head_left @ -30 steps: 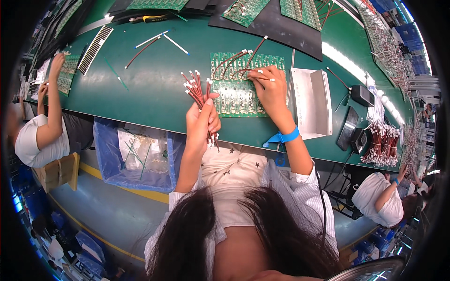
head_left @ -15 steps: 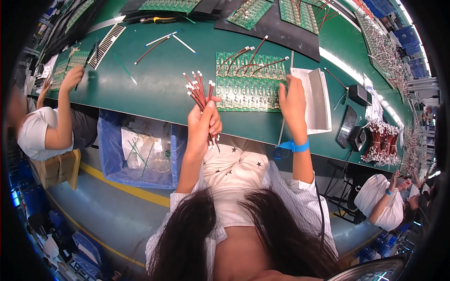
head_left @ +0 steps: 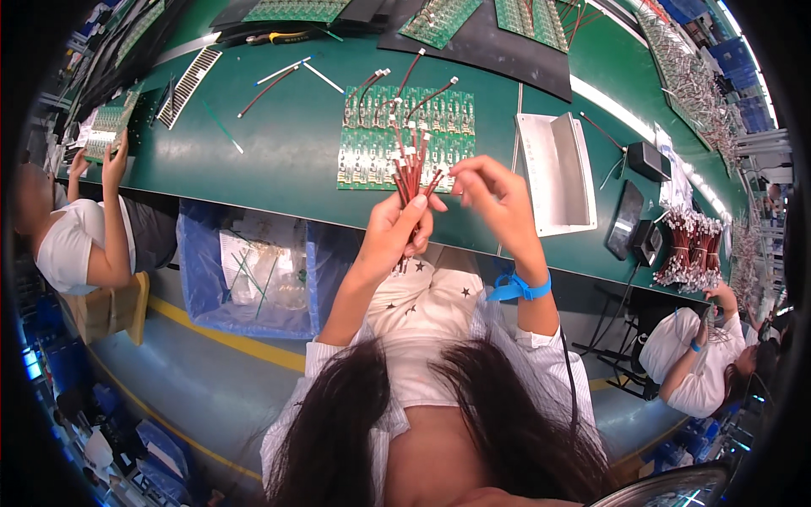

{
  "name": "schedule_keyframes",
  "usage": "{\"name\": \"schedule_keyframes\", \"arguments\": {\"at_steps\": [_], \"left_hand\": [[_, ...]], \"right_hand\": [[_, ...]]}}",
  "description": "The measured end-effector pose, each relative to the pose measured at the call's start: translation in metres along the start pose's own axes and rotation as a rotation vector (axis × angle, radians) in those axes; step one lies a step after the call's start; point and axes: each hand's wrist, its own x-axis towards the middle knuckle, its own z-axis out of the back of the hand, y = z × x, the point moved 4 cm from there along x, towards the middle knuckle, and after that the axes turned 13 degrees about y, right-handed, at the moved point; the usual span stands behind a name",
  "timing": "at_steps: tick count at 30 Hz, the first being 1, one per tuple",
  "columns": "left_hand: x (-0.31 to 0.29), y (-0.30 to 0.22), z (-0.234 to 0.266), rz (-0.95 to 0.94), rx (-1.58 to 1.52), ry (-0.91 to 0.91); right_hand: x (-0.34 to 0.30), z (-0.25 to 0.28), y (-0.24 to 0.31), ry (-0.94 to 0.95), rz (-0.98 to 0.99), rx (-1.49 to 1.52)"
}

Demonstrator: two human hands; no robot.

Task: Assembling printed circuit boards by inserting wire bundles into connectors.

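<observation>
My left hand [head_left: 397,226] is closed round a bundle of dark red wire leads [head_left: 410,173] with white connectors, which fan upward from the fist. My right hand [head_left: 494,198] is beside the bundle with bent fingers apart, its fingertips close to the connector of one lead leaning right. Whether they touch it is hard to see. Behind the bundle, a green circuit board panel [head_left: 359,160] lies on the green table [head_left: 287,160]. Several similar leads stand up from its upper rows. A blue band is on my right wrist.
A pale metal plate with a raised edge [head_left: 536,186] lies right of the panel. Farther right are a black phone-like slab [head_left: 625,220], small black boxes [head_left: 648,166] and bundled leads [head_left: 691,253]. Loose leads lie behind left. A blue-lined bin [head_left: 194,279] stands below the edge; people sit at both sides.
My right hand has left the panel's right edge and come over to the wire bundle. My left hand has moved right with the bundle. The panel now appears farther left.
</observation>
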Motion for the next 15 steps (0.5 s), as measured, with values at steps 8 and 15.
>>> {"name": "schedule_keyframes", "arguments": {"at_steps": [8,15], "left_hand": [[0.003,0.002,-0.007,0.069,0.043,0.046],[0.005,0.007,-0.005,0.079,0.024,0.031]], "right_hand": [[0.000,0.001,0.012,-0.104,0.030,-0.077],[-0.003,0.015,0.024,-0.185,0.125,0.021]]}}
